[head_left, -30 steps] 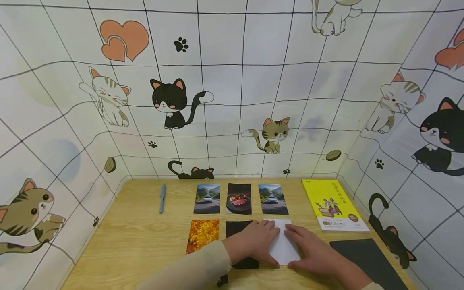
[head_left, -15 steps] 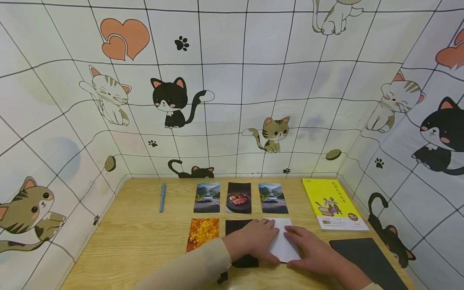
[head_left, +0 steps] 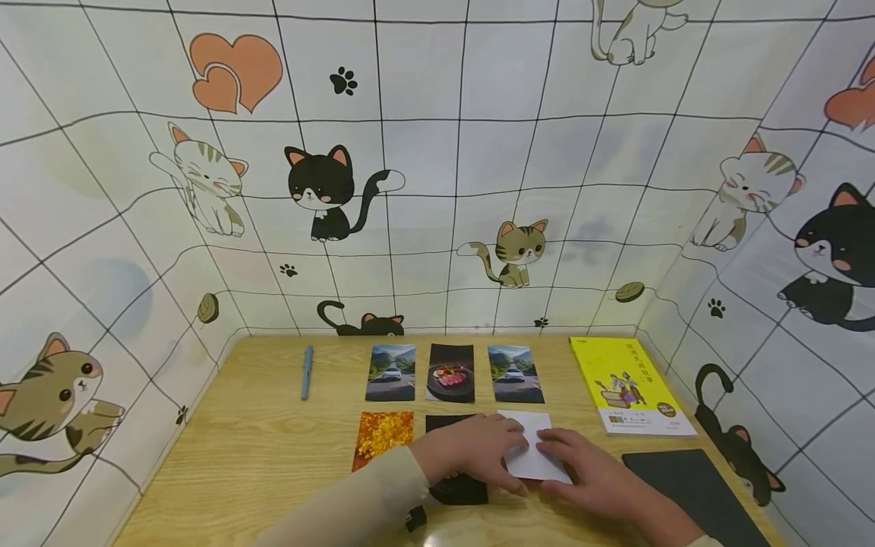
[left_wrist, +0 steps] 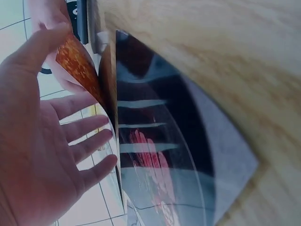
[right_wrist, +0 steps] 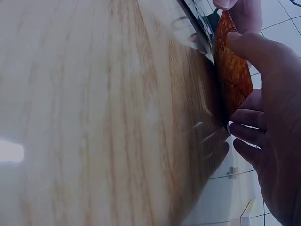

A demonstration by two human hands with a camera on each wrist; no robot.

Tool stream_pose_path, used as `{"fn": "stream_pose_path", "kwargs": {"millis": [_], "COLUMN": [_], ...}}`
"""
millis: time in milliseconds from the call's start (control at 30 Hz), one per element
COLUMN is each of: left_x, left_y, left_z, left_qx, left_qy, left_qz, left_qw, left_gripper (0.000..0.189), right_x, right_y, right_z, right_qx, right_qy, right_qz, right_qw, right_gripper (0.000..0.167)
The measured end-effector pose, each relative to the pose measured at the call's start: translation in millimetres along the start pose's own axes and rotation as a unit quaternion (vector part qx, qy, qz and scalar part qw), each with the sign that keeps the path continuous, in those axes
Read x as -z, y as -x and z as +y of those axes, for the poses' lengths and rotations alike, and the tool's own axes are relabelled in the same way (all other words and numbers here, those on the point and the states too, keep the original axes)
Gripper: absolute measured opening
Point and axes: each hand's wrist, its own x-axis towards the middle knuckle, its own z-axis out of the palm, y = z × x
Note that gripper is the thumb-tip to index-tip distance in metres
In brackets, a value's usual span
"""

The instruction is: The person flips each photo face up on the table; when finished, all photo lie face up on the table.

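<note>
A photo card (head_left: pixel 532 452), white back up, lies in the front row at the right of the other cards. Both hands are on it, its near edge tipped up from the table. My left hand (head_left: pixel 472 454) holds its left side, with fingers on the white back and thumb at the near edge. From the right, my right hand (head_left: pixel 593 477) pinches it, the thumb on its orange-red printed face (right_wrist: pixel 233 70) in the right wrist view. Beneath the left wrist lies a dark photo card (head_left: pixel 465 492), partly hidden; the left wrist view shows red meat slices (left_wrist: pixel 153 155) on it.
Behind stand in a row two car photo cards (head_left: pixel 390 374) with a steak photo card (head_left: pixel 450 374) between them. An orange-yellow photo card (head_left: pixel 384 437) lies left of the hands, a blue pen (head_left: pixel 306 372) farther left. Rightward are a yellow book (head_left: pixel 627 391) and a dark grey flat pad (head_left: pixel 690 486).
The near edge of the white-backed card has risen, so its white side looks shorter. My left hand has shifted slightly as its thumb lifts that edge; my right hand has barely moved.
</note>
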Motion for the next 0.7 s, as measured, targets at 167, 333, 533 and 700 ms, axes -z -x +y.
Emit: {"fn": "stream_pose_path", "kwargs": {"millis": [167,333,533,700], "left_x": [4.1,6.4,10.1,7.3], "left_y": [0.1,1.0,1.9,-0.4], "left_z": [-2.0,0.1,3.7,2.0], "left_qx": [-0.052,-0.084,-0.105,-0.106], "left_qy": [0.03,0.054,0.066,0.07], "left_qz": [0.015,0.02,0.034,0.04], "left_qw": [0.9981,0.9948,0.9917,0.991], "left_gripper": [0.056,0.039,0.026,0.026], "right_x": [1.8,1.6,-1.1,-3.6], "right_y": [-1.4,-2.2,-2.6,-4.0], "right_z": [-0.8,-1.4,1.1,4.7], "right_qx": [0.002,0.005,0.021,0.045], "right_qy": [-0.001,-0.005,-0.024,-0.065], "right_qz": [0.008,0.009,0.023,0.031], "right_qw": [1.0,0.9999,0.9992,0.9964], "right_gripper": [0.068,0.064,0.052,0.032]}}
